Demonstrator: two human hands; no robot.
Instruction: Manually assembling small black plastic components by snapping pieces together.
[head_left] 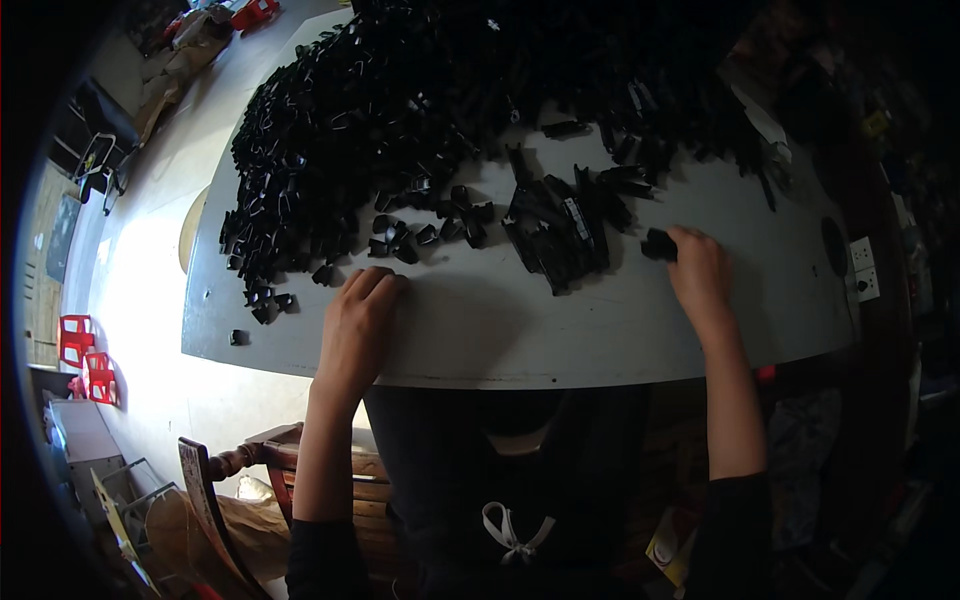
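My right hand [701, 268] is closed on a small black plastic piece [657, 245], held at the fingertips just over the grey table. My left hand [361, 318] rests low over the table's near left part with its fingers curled together; whatever they may hold is hidden. Just beyond it lie several short black plastic caps [427, 235], loosely scattered. Between the two hands, a little farther off, sits a small heap of long black plastic strips [556, 236], lying at mixed angles. The right hand is apart from this heap.
A large mound of black plastic pieces [330, 130] covers the far and left side of the table [470, 345]. One stray piece [238, 338] lies near the left edge. A wooden chair [225, 500] stands at lower left, red stools [98, 375] beyond. A wall socket [864, 268] is at right.
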